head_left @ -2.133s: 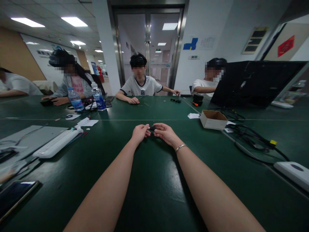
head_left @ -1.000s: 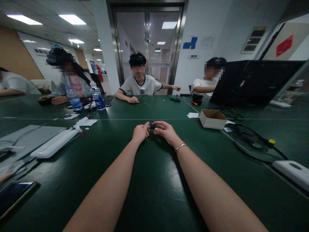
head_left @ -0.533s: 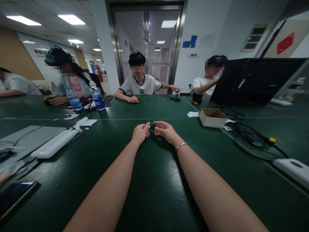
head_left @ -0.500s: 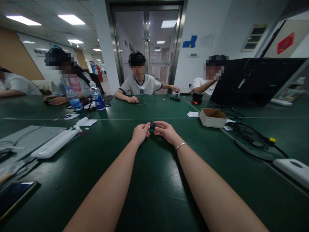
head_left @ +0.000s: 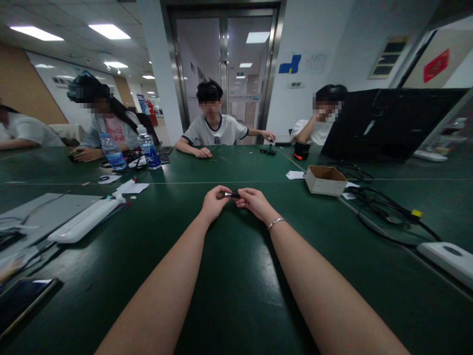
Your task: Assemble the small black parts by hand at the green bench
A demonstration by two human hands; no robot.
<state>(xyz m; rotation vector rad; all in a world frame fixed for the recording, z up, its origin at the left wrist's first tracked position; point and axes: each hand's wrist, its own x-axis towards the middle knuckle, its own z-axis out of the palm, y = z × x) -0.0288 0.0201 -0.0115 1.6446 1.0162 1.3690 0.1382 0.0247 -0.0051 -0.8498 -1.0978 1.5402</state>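
Observation:
Both my arms reach out over a dark green table (head_left: 236,276). My left hand (head_left: 213,202) and my right hand (head_left: 254,202) meet at the middle, fingers pinched together. Between the fingertips sits a small dark part (head_left: 232,195) with a pale metal end towards the left hand. Each hand grips one end of it, just above the tabletop. A thin bracelet (head_left: 277,223) circles my right wrist.
An open cardboard box (head_left: 325,180) stands to the right, with black cables (head_left: 384,209) and a white device (head_left: 449,256) beyond. At left lie a white bar (head_left: 83,221), a grey laptop (head_left: 44,209), papers, two water bottles (head_left: 148,150) and a phone (head_left: 22,298). Several people sit across the table.
My fingers have shifted on the small part: a pale metal end now shows by the left fingertips. The person at the far right has raised a hand to the face.

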